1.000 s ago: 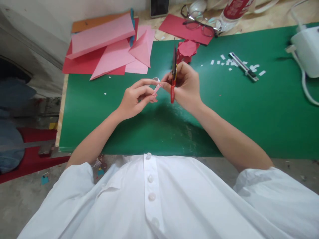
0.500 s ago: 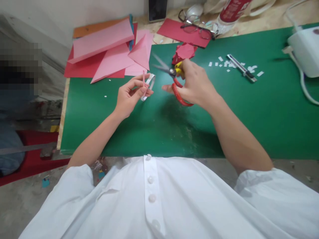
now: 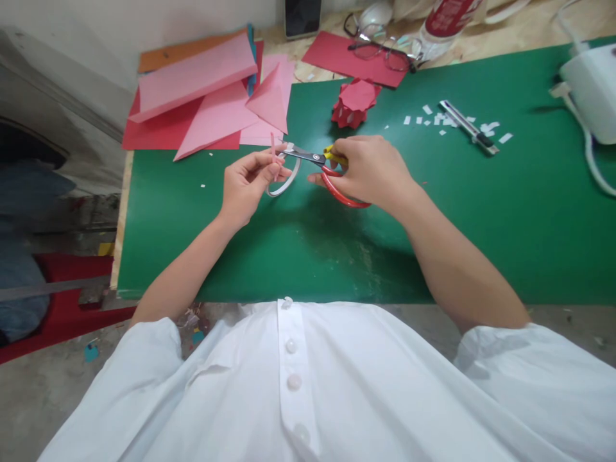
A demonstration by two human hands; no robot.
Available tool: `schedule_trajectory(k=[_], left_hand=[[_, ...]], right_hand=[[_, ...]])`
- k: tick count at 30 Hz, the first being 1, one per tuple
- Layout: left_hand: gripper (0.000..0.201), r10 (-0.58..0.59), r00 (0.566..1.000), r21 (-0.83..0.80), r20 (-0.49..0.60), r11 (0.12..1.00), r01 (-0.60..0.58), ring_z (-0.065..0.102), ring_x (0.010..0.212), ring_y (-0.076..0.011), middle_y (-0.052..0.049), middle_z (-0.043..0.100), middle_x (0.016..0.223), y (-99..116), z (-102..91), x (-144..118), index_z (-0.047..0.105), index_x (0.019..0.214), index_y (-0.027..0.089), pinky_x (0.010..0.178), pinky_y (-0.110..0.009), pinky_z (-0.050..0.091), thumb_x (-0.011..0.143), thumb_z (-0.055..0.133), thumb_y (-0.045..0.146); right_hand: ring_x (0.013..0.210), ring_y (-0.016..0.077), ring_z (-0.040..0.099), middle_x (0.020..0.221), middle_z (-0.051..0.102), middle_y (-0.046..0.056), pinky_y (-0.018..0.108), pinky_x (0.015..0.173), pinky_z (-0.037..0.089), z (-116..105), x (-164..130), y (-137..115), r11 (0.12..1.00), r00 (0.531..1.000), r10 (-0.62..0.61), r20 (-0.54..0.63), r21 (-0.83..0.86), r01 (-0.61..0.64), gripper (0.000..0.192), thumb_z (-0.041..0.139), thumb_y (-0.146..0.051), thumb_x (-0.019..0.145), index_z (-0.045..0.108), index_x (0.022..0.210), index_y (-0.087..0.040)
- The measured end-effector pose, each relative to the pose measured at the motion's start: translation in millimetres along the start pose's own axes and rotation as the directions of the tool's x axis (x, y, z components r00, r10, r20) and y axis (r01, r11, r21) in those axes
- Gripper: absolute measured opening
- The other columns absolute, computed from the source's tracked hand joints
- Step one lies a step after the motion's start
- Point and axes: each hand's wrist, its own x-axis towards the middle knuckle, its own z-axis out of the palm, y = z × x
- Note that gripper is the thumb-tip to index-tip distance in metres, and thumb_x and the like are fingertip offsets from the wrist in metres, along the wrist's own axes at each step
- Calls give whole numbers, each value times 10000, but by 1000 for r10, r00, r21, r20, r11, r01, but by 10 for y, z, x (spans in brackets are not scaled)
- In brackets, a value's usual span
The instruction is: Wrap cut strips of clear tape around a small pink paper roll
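My left hand (image 3: 244, 187) pinches a narrow pink paper strip (image 3: 273, 146) between thumb and fingers. A thin white strip (image 3: 287, 186), curved into a loop, hangs from the same fingertips. My right hand (image 3: 378, 168) grips a pair of scissors (image 3: 344, 197) with red and yellow handles. Their dark blades point left and lie nearly together, with the tips at the upper end of the white strip beside my left fingers. Whether the blades touch the strip I cannot tell. Behind the scissors, a folded red paper shape (image 3: 357, 101) stands on the green mat (image 3: 308, 256).
Pink and red papers (image 3: 197, 77) are piled at the back left. At the right lie a utility knife (image 3: 466, 126) and several small white scraps. Glasses (image 3: 382, 52) rest on red card near a bottle (image 3: 445, 25). A white device (image 3: 594, 93) with a cable sits far right.
The scissors have moved left and slightly down to the white strip, and their spread blades have come together. My left hand has stayed almost in place. The red paper shape is now less covered.
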Motion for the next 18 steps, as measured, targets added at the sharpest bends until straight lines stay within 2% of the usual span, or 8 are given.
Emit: schedule_trajectory(k=[4, 9, 15, 18], left_hand=[[430, 17, 1000, 22, -6, 1000, -17, 731, 1095, -259, -47, 768, 936, 18, 12, -18, 701, 850, 210, 820, -337, 660, 826, 714, 639], [431, 22, 1000, 47, 10, 999, -22, 756, 1018, -245, -64, 745, 1114, 47, -7, -27, 726, 891, 210, 808, -325, 669, 807, 738, 633], [411, 29, 1000, 71, 9, 997, -30, 775, 921, -219, -69, 676, 1284, 23, -41, -19, 726, 901, 222, 823, -313, 670, 806, 745, 621], [405, 24, 1000, 65, 9, 998, -25, 768, 971, -237, -69, 636, 1347, 4, -49, -19, 717, 897, 215, 841, -325, 670, 815, 742, 610]], right_hand=[[824, 276, 582, 712, 558, 78, 361, 691, 388, -3, -8, -20, 999, 1000, 15, 11, 41, -16, 455, 754, -474, 838, 412, 667, -227], [666, 215, 501, 605, 473, 47, 337, 588, 252, -53, -30, -79, 998, 997, 47, 54, -48, -44, 541, 731, -518, 852, 336, 625, -227], [643, 196, 480, 633, 556, 68, 339, 597, 229, -107, -41, -98, 996, 996, 36, 88, -81, -29, 551, 686, -554, 875, 327, 616, -226], [647, 194, 484, 635, 562, 67, 338, 604, 234, -124, -40, -85, 997, 996, 21, 91, -80, -13, 552, 691, -541, 871, 320, 613, -224]])
